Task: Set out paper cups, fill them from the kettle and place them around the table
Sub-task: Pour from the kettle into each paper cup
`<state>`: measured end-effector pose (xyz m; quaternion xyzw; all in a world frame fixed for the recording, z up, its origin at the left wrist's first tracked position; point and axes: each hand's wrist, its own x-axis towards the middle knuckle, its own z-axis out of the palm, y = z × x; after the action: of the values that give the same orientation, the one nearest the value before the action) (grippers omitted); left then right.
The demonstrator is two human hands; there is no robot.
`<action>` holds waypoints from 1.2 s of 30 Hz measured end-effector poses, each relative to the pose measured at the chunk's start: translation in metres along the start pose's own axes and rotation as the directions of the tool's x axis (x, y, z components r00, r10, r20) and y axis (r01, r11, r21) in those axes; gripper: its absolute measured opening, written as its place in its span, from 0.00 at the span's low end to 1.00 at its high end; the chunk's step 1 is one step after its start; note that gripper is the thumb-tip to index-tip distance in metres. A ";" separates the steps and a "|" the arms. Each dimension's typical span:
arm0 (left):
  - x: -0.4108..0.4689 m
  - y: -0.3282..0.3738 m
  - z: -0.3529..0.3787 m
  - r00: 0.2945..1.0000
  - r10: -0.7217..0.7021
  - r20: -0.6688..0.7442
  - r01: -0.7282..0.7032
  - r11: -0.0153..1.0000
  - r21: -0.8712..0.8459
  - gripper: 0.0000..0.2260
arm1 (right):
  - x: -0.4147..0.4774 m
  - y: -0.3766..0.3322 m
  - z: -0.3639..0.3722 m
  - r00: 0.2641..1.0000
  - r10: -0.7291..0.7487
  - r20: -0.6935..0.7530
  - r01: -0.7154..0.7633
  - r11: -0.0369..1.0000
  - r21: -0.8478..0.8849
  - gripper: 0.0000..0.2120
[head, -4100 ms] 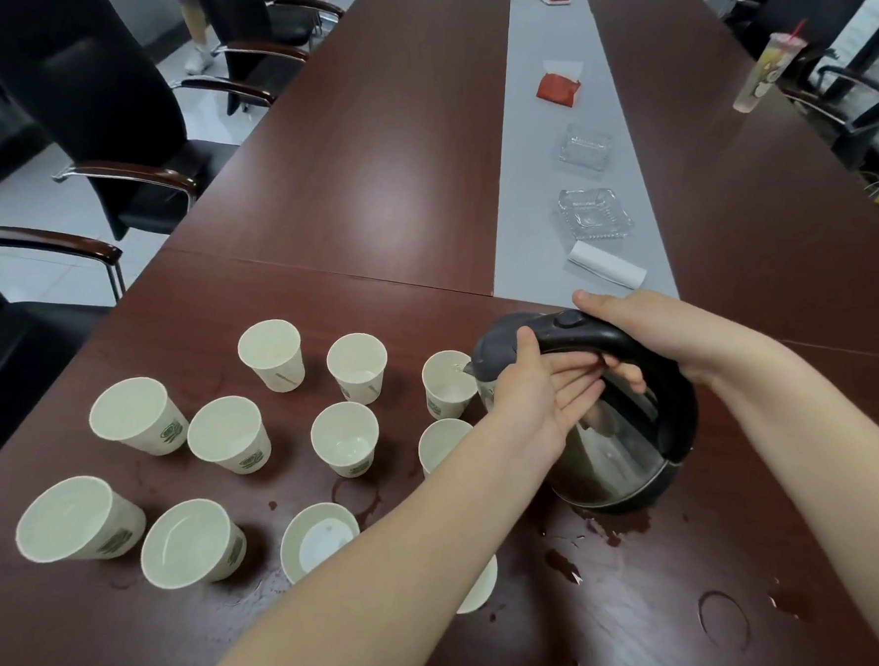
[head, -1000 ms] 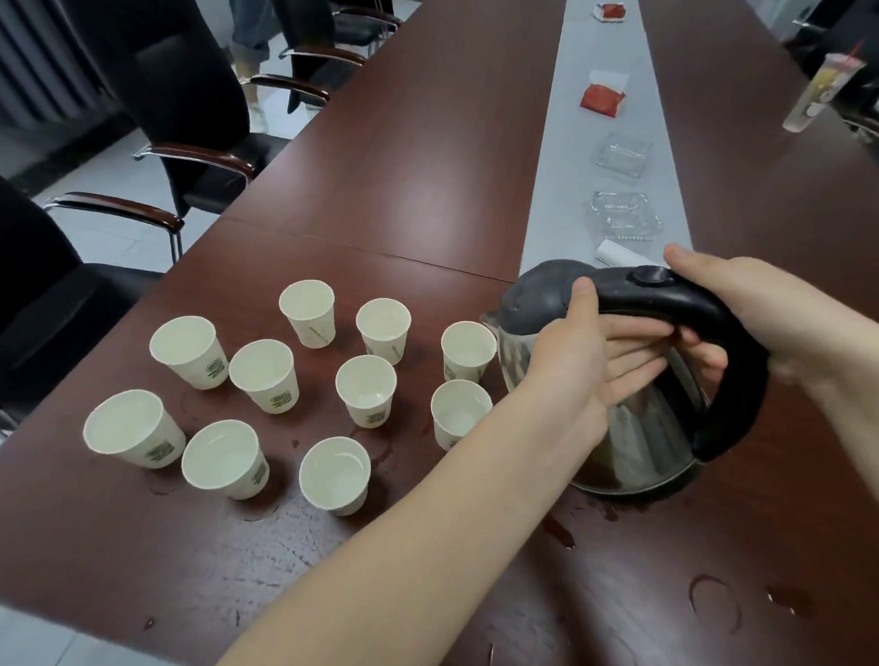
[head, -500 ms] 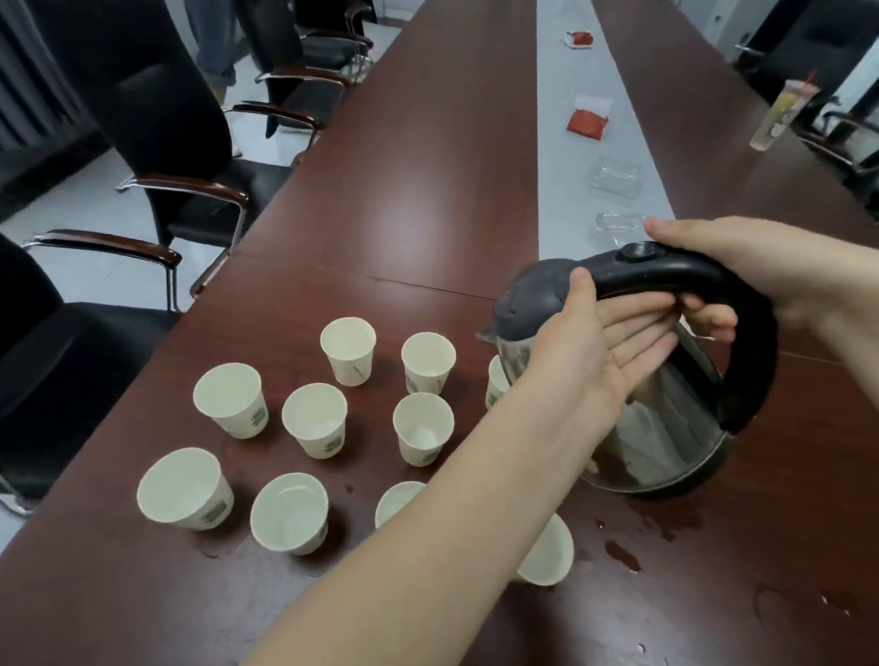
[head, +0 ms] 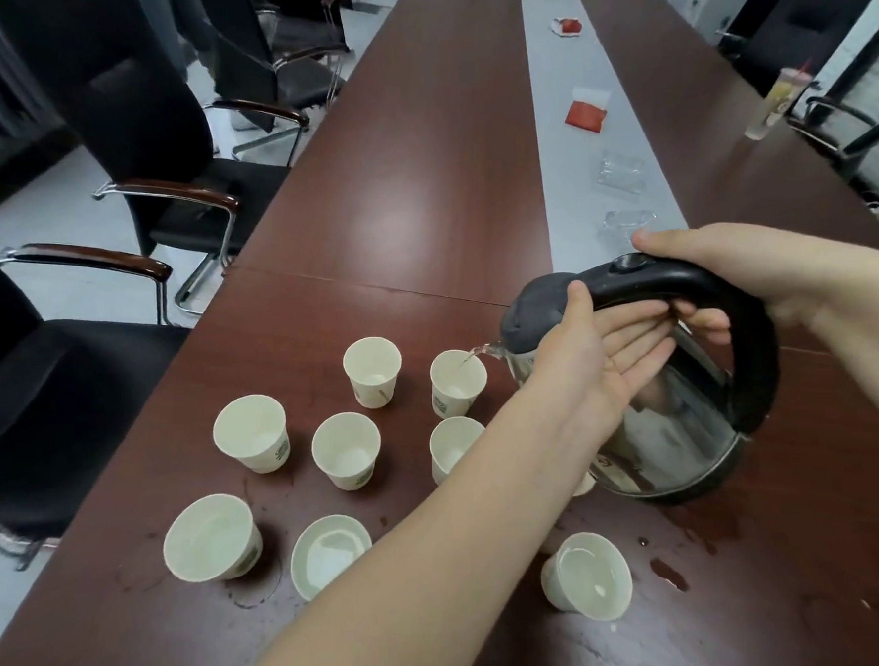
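The right hand (head: pixel 732 273) grips the tilted kettle (head: pixel 691 436) by its handle while the left hand (head: pixel 598 359) presses flat-fingered against its lid, water streaming into a cup (head: pixel 458 385).

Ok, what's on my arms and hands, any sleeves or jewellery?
Nothing that shows. The left hand and right hand are ungloved, no rings on the visible fingers; both forearms are uncovered, with no sleeve, watch or bracelet in frame.

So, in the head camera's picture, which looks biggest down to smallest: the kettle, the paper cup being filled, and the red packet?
1. kettle
2. paper cup being filled
3. red packet, though it lies much farther from the camera, so its smaller look may be only distance.
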<state>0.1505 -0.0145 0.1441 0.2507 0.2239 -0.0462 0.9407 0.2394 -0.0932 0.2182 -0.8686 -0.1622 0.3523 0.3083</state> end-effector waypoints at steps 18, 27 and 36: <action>0.020 0.006 -0.005 0.998 -0.031 -0.047 0.028 0.998 -0.059 0.31 | 0.027 -0.006 -0.006 0.997 0.067 0.036 -0.064 0.994 -0.091 0.32; 0.023 0.002 -0.004 0.997 -0.044 -0.068 0.040 0.997 -0.068 0.30 | 0.029 -0.002 -0.008 0.996 0.086 0.027 -0.082 0.989 -0.126 0.32; 0.023 -0.001 -0.002 0.994 -0.045 -0.104 0.038 0.997 -0.068 0.30 | 0.030 -0.002 -0.009 0.993 0.113 0.042 -0.105 0.983 -0.149 0.32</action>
<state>0.1707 -0.0135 0.1322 0.2168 0.2799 -0.0451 0.9342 0.2665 -0.0808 0.2089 -0.8873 -0.1475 0.3776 0.2198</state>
